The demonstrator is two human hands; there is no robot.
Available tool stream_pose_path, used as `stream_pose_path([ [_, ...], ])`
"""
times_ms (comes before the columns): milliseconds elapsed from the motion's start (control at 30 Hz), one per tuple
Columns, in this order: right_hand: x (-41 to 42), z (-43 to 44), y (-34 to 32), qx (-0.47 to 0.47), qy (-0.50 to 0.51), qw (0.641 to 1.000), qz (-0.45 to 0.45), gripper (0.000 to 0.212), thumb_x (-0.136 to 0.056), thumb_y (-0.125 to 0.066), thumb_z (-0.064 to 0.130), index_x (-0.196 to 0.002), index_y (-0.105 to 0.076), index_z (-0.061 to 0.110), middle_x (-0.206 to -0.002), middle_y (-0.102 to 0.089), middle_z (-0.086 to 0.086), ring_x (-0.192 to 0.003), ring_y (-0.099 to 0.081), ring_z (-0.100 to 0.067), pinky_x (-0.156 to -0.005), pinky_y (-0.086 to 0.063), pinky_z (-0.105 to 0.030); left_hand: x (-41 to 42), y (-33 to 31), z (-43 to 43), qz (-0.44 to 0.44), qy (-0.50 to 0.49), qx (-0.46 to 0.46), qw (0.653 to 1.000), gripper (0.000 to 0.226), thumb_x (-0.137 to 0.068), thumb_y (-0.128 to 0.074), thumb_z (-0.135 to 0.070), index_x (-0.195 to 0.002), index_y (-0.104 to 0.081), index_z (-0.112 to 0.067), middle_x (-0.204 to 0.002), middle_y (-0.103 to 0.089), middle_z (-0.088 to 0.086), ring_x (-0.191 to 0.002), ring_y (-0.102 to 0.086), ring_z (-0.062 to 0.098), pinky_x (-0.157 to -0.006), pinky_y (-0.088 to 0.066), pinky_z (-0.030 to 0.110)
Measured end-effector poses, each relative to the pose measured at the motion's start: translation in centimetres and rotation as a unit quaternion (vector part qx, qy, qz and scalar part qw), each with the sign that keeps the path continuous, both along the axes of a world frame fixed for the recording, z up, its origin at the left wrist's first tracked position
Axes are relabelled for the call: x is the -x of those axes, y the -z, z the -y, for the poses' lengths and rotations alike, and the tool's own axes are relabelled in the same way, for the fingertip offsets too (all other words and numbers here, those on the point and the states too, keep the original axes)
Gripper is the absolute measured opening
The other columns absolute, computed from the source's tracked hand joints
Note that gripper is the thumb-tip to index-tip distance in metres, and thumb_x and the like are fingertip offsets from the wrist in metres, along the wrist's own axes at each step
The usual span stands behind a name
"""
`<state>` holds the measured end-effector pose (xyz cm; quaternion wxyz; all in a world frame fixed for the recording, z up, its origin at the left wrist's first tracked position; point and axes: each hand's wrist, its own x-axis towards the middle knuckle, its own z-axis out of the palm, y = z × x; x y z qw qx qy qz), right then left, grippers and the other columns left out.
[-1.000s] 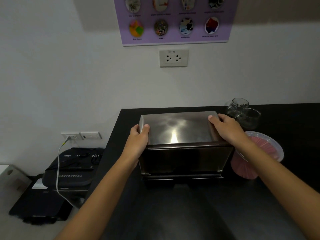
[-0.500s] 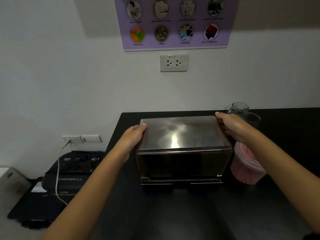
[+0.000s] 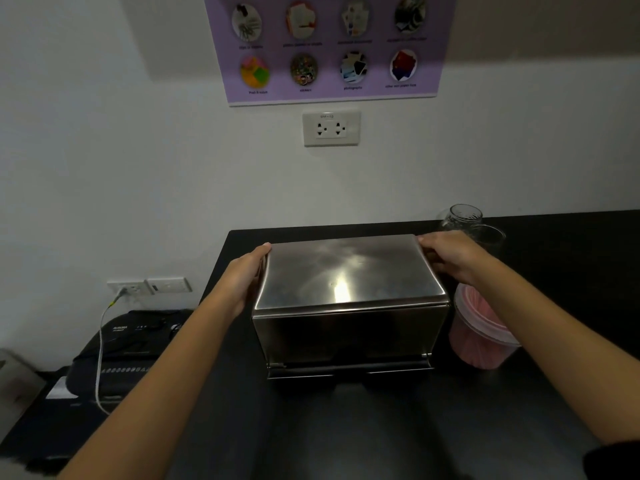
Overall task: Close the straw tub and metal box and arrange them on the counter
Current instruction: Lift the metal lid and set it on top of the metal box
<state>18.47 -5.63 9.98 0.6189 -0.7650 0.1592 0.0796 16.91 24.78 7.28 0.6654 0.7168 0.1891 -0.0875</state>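
A shiny metal box (image 3: 349, 306) with its lid down stands on the black counter (image 3: 346, 427), near the counter's left end. My left hand (image 3: 244, 277) presses flat against the box's left side. My right hand (image 3: 453, 256) grips its far right top corner. Just right of the box stands the straw tub (image 3: 479, 336), a clear round tub full of pink straws with its lid on, partly hidden behind my right forearm.
Two glass jars (image 3: 464, 220) stand at the back by the wall, behind my right hand. Left of the counter, lower down, sits a black paper shredder (image 3: 128, 344) with a cable plugged into a wall socket (image 3: 130, 289). A purple poster (image 3: 329, 46) hangs above.
The lid has come down flush on the box and both hands have shifted to its sides. The box now sits closer to the straw tub. The view has tilted up slightly.
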Motion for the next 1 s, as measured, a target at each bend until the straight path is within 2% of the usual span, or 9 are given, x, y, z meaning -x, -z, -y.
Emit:
stream_pose_path([
  [100, -0.3, 0.1, 0.2, 0.0, 0.002, 1.0, 0.007, 0.025, -0.092, -0.046, 0.007, -0.113, -0.058, -0.002, -0.085, -0.06, -0.008, -0.076, -0.057, -0.017, -0.059, -0.046, -0.026, -0.2, 0.0, 0.1, 0.005, -0.001, 0.002, 1.0, 0.043, -0.085, -0.054, -0.046, -0.111, -0.062, -0.013, -0.099, -0.068, 0.01, -0.09, -0.064, 0.026, -0.071, -0.049, 0.034],
  [200, -0.6, 0.1, 0.6, 0.011, 0.008, 1.0, 0.011, 0.026, -0.092, -0.047, 0.008, -0.114, -0.059, -0.001, -0.089, -0.061, -0.01, -0.079, -0.059, -0.02, -0.062, -0.048, -0.027, -0.3, 0.1, 0.2, 0.009, -0.006, -0.002, 1.0, 0.036, -0.086, -0.053, -0.045, -0.104, -0.062, -0.016, -0.093, -0.068, 0.008, -0.086, -0.064, 0.024, -0.075, -0.049, 0.034],
  [333, -0.5, 0.0, 0.8, 0.063, 0.016, 0.998, 0.016, 0.028, -0.092, -0.048, 0.015, -0.115, -0.061, 0.005, -0.113, -0.063, -0.019, -0.106, -0.059, -0.036, -0.089, -0.049, -0.042, 0.1, 0.0, 0.3, 0.008, -0.011, -0.006, 1.0, 0.04, -0.084, -0.054, -0.048, -0.105, -0.062, -0.015, -0.098, -0.068, 0.01, -0.089, -0.065, 0.025, -0.07, -0.049, 0.032],
  [433, -0.1, -0.1, 0.8, 0.072, 0.01, 0.997, 0.016, 0.03, -0.092, -0.048, 0.018, -0.117, -0.06, 0.006, -0.114, -0.062, -0.02, -0.102, -0.059, -0.035, -0.097, -0.046, -0.047, 0.4, -0.3, 0.4, 0.009, -0.008, -0.01, 1.0, 0.047, -0.084, -0.053, -0.05, -0.113, -0.062, -0.013, -0.104, -0.069, 0.009, -0.094, -0.065, 0.025, -0.076, -0.05, 0.033],
  [500, 0.6, -0.2, 0.6, 0.052, 0.006, 0.998, 0.016, 0.032, -0.093, -0.046, 0.019, -0.119, -0.058, 0.003, -0.109, -0.063, -0.018, -0.103, -0.06, -0.035, -0.094, -0.048, -0.045, 0.8, -0.3, 0.6, 0.015, -0.002, -0.034, 0.999, 0.051, -0.087, -0.047, -0.052, -0.115, -0.06, -0.012, -0.105, -0.068, 0.006, -0.095, -0.064, 0.023, -0.078, -0.048, 0.03],
  [633, 3.4, -0.2, -0.5, -0.04, -0.039, 0.998, 0.014, 0.031, -0.095, -0.043, 0.021, -0.116, -0.055, 0.001, -0.093, -0.061, -0.008, -0.085, -0.059, -0.018, -0.068, -0.047, -0.026, 3.3, -0.1, 0.8, 0.032, 0.003, -0.063, 0.997, 0.045, -0.09, -0.043, -0.049, -0.115, -0.059, -0.015, -0.105, -0.066, 0.002, -0.094, -0.061, 0.018, -0.077, -0.046, 0.028],
  [800, 7.1, 0.8, -1.1, -0.046, -0.094, 0.994, 0.005, 0.039, -0.089, -0.055, 0.019, -0.125, -0.051, 0.005, -0.104, -0.063, -0.004, -0.093, -0.059, -0.011, -0.08, -0.047, -0.022, 6.5, 0.6, 0.7, 0.082, 0.036, -0.028, 0.996, 0.035, -0.087, -0.056, -0.039, -0.119, -0.056, -0.024, -0.108, -0.065, -0.008, -0.096, -0.06, 0.005, -0.084, -0.043, 0.023],
  [900, 7.9, 1.0, -0.8, -0.054, -0.097, 0.994, -0.004, 0.046, -0.086, -0.057, 0.014, -0.13, -0.047, 0.003, -0.101, -0.062, -0.002, -0.093, -0.059, -0.01, -0.085, -0.046, -0.023, 6.8, 0.9, 0.7, 0.087, 0.037, -0.025, 0.995, 0.047, -0.082, -0.061, -0.043, -0.125, -0.056, -0.024, -0.117, -0.066, -0.004, -0.106, -0.061, 0.013, -0.101, -0.043, 0.035],
  [1000, 8.0, 0.9, -0.7, -0.064, -0.088, 0.994, 0.0, 0.048, -0.086, -0.057, 0.012, -0.131, -0.045, 0.0, -0.109, -0.062, -0.007, -0.091, -0.059, -0.009, -0.079, -0.047, -0.02, 6.8, 1.1, 0.5, 0.087, 0.038, -0.03, 0.995, 0.06, -0.073, -0.064, -0.053, -0.127, -0.054, -0.028, -0.118, -0.066, -0.005, -0.11, -0.06, 0.015, -0.106, -0.039, 0.043],
])
